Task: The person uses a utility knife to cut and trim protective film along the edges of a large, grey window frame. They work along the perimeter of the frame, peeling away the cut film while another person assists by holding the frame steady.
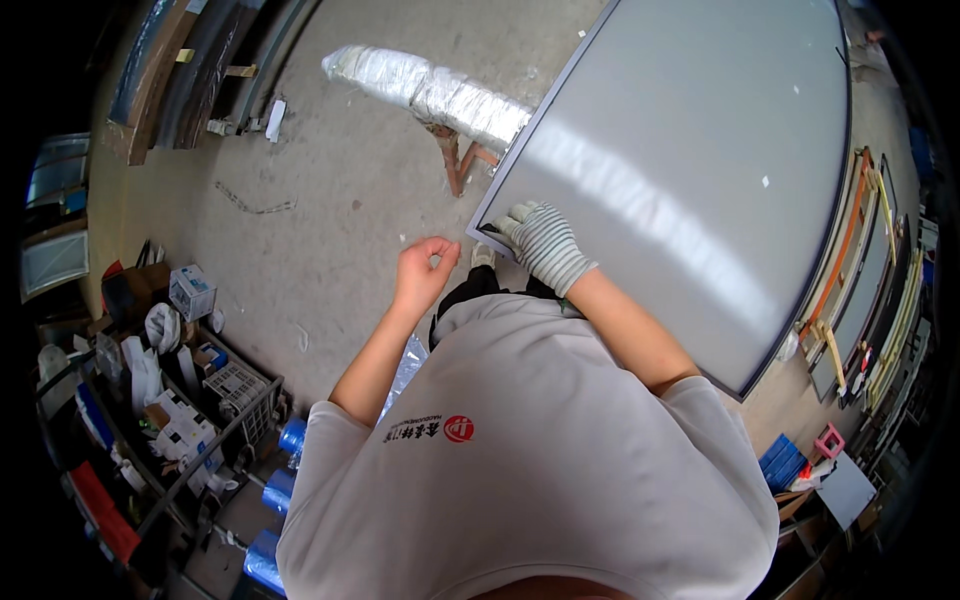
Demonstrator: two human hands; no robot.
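Grey framed panel (690, 160) is filling the upper right of the frame; its far end is running out past the top edge, so the full outline is not showing. Silvery wrapped bundle (430, 90) is lying at upper centre, its right end disappearing beneath the panel. Reddish-brown stand (456, 165) is showing only in part below the bundle. Light shoe (483, 256) is peeking out near the panel's lower-left corner, mostly hidden. Blue rolls (278, 492) at lower left are being cut off by the grey shirt (560, 430). Clutter along the dark rim is blurring; single items are hard to make out.

Right hand (548, 245), in a striped glove, is resting on the panel's lower-left corner, fingers bending near the frame; a small dark patch is showing at the fingertips, identity unclear. Cannot tell whether the fingers are clamping.

Left hand (428, 268), bare, is hanging left of that corner, apart from the panel, fingers curling toward the thumb. Cannot tell whether the tips are meeting or holding anything.
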